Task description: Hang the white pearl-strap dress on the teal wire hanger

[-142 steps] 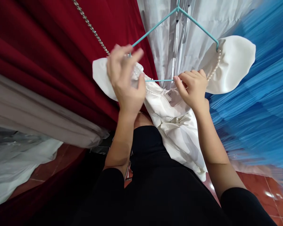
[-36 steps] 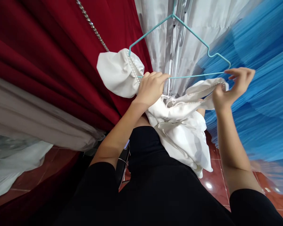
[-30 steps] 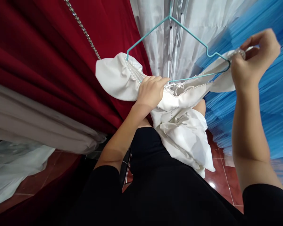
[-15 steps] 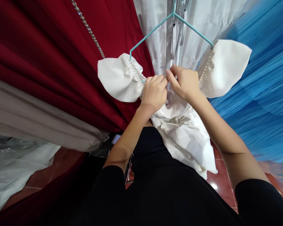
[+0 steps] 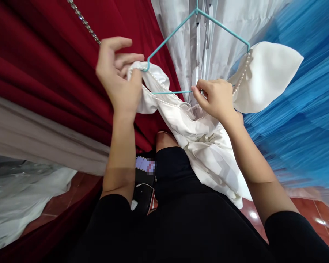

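A white dress (image 5: 205, 128) with pearl-trimmed neckline and puffed sleeves hangs on a thin light-blue hanger (image 5: 172, 33). My left hand (image 5: 120, 76) is at the left shoulder of the dress, thumb over the pearl edge, lower fingers curled behind the fabric and index finger held away. My right hand (image 5: 215, 96) pinches the hanger's lower bar near its middle. The right puffed sleeve (image 5: 271, 78) spreads out beyond that hand. Below, the skirt falls in bunched folds beside my leg.
Red fabric (image 5: 71, 80) hangs at the left, with a jewelled strand (image 5: 83, 21) above. Blue tulle (image 5: 304, 146) fills the right side. White garments and a metal rail (image 5: 200, 47) stand behind the hanger. A lit phone (image 5: 142, 163) lies low beside my leg.
My left hand has moved left from the middle of the hanger bar to the dress's left shoulder, drawing that sleeve up. My right hand stays on the bar.
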`<state>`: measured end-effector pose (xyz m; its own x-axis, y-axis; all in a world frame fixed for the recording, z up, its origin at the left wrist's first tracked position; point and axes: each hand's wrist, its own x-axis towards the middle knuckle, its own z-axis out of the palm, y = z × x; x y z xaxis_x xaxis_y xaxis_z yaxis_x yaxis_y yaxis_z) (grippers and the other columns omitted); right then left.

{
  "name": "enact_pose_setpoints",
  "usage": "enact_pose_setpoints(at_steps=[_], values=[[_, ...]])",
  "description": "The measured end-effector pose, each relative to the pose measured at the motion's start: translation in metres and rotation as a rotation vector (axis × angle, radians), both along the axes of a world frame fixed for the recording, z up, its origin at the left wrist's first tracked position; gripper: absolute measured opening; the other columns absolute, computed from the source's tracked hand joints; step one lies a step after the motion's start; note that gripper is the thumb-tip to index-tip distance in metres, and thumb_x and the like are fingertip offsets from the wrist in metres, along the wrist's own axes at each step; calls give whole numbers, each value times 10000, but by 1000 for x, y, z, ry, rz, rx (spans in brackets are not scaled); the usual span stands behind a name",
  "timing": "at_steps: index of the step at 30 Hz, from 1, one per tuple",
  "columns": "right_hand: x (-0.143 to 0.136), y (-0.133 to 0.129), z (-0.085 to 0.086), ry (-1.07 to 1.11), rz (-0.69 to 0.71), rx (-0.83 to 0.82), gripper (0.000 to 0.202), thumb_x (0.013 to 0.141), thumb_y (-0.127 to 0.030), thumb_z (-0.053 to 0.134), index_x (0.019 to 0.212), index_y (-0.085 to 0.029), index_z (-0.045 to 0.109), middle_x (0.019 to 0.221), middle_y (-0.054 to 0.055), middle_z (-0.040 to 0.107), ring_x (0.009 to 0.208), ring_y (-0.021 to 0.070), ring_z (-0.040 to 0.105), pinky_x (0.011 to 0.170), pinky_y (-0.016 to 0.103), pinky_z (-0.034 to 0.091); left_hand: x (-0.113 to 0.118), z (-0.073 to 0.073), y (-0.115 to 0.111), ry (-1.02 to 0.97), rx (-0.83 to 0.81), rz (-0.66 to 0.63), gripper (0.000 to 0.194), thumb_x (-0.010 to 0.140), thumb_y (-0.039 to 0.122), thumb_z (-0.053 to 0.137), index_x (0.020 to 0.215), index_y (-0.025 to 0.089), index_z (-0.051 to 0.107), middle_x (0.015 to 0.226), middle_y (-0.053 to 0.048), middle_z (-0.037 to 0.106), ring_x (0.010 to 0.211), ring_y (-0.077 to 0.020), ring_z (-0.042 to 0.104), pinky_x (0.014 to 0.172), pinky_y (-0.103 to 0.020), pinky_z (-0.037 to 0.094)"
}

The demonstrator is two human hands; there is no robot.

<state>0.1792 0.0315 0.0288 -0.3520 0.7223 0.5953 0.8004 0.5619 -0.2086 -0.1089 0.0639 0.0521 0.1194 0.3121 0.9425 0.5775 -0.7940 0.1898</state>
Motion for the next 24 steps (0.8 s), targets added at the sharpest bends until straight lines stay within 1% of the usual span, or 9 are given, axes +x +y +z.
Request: enact_pose_setpoints(at_steps=[4,6,8,11,12,16,19,21,24], values=[[-1,1,3,-5,34,-3,469,1082,-507,355,795,-216,585,654,48,564,702,207,559,725,341,356,-53,-2,16,-116,228,45,353,895,-24,524,1161,201,581,1107,44,598,914,-80,748,827,-253,663],[0,0,4,2,32,0,481,1085,-509,348,787,-215,584,659,45,564,699,198,551,726,333,347,-63,-20,7,-270,135,172,198,901,68,605,1053,195,616,1006,46,639,902,-103,719,851,-308,656],[-1,-2,4,8,47,-4,486,1086,-513,353,778,-215,581,660,39,563,687,187,536,719,326,337,-54,-44,-10,-350,-165,272,64,916,172,670,970,198,692,933,40,704,928,-146,697,912,-406,629],[-3,-3,5,22,87,-15,502,1092,-539,351,783,-215,578,670,32,566,677,176,523,708,320,329,-12,-74,-41,-301,-481,135,77,830,252,754,886,199,760,835,25,761,779,-178,728,726,-386,623],[-4,-3,4,27,92,-16,508,1094,-546,347,786,-214,578,673,32,568,677,174,522,709,319,330,6,-79,-51,-250,-585,75,109,861,222,703,939,203,776,929,2,788,854,-195,744,782,-391,629],[-8,0,1,42,59,-1,506,1093,-547,355,793,-213,587,683,40,588,689,180,534,722,323,356,67,-64,-75,183,-364,-39,202,954,178,591,994,262,771,1057,-31,785,1096,-248,719,1009,-462,568],[-4,-1,-1,53,64,16,497,1089,-542,364,794,-223,606,683,46,601,702,195,550,734,342,394,89,-37,-73,231,-340,79,255,984,175,550,1104,303,734,1169,-43,750,1288,-301,622,1136,-547,454],[3,-3,0,75,115,33,432,1079,-516,403,843,-240,639,728,51,636,744,214,577,760,365,431,96,-27,-66,274,-440,171,294,978,179,537,1193,283,707,1206,-68,733,1274,-322,618,1117,-544,451],[15,-3,4,212,82,188,233,1043,-438,497,1051,-285,672,960,80,709,954,273,613,879,440,482,102,-28,-58,387,-528,267,250,966,219,535,1140,226,715,1096,-86,754,1090,-314,679,1026,-501,486]])
